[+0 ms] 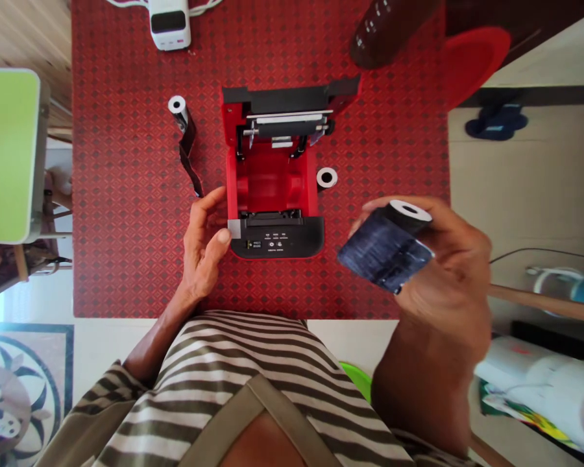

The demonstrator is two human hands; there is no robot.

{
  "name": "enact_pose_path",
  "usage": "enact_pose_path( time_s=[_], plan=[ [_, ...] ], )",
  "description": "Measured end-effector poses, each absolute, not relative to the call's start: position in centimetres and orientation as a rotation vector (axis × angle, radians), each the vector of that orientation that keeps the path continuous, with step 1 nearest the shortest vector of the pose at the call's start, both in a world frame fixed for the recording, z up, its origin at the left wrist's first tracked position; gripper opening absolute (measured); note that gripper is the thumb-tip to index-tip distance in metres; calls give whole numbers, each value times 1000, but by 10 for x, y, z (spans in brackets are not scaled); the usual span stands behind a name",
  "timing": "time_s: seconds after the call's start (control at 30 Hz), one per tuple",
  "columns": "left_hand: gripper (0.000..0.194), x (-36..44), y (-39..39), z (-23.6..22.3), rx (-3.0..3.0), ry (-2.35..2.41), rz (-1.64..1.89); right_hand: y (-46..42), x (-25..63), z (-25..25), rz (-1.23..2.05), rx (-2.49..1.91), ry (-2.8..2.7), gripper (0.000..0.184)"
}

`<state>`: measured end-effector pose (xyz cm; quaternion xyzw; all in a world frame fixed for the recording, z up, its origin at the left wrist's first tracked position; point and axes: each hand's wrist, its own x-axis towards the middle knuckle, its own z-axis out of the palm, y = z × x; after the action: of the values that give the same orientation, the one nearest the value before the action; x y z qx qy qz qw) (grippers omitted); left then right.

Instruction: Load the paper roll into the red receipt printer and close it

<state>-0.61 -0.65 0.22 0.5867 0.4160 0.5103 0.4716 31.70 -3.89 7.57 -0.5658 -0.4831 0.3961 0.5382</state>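
Observation:
A red desktop label printer [272, 175] stands open in the middle of the mat, its black lid folded back and its red roll bay showing. My left hand [203, 250] grips the printer's front left corner, the thumb beside a grey tab [234, 228]. My right hand [438, 272] is raised to the right of the printer, shut on a roll of dark ribbon [384, 250] with a white core. Another narrow roll with a white core [178, 110] lies left of the printer, trailing a dark strip [188, 159]. A loose white core ring [326, 177] lies beside the printer's right wall.
A red patterned mat [126, 194] covers the table. A white device [169, 23] with cables sits at its far edge, and a dark bottle [389, 32] lies far right. A red plate [477, 58] overhangs the right edge. A green-topped stool [10, 155] stands left.

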Motion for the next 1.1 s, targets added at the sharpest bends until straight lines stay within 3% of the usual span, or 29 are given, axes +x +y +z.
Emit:
enact_pose_path(
  time_s=[0.17, 0.27, 0.33, 0.4, 0.53, 0.67, 0.9, 1.0, 1.1],
  plan=[
    [93, -8, -19, 13, 1626, 1163, 1354, -27, 286, 101, 888, -1304, -1258, 33],
    [117, -7, -22, 37, 1735, 1161, 1485, -23, 271, 112, 852, -1321, -1356, 30],
    [121, -3, -22, 60, 1746, 1180, 1432, -21, 264, 116, 891, -1314, -1374, 31],
    [104, 2, -21, 83, 1774, 1169, 1300, -20, 259, 117, 950, -1270, -1351, 40],
    [33, 7, -20, 109, 1739, 1078, 1211, -16, 257, 115, 992, -1151, -1247, 49],
    [37, 3, -21, 107, 1489, 1045, 1140, -12, 261, 109, 1077, -1153, -1167, 44],
    [27, -1, -29, 106, 1229, 977, 1088, -6, 271, 103, 985, -1183, -1233, 43],
    [28, -1, -35, 112, 1209, 989, 975, -6, 275, 117, 785, -1319, -1482, 34],
    [17, -1, -39, 116, 1197, 920, 820, -1, 276, 133, 441, -1435, -1931, 30]
  ],
)
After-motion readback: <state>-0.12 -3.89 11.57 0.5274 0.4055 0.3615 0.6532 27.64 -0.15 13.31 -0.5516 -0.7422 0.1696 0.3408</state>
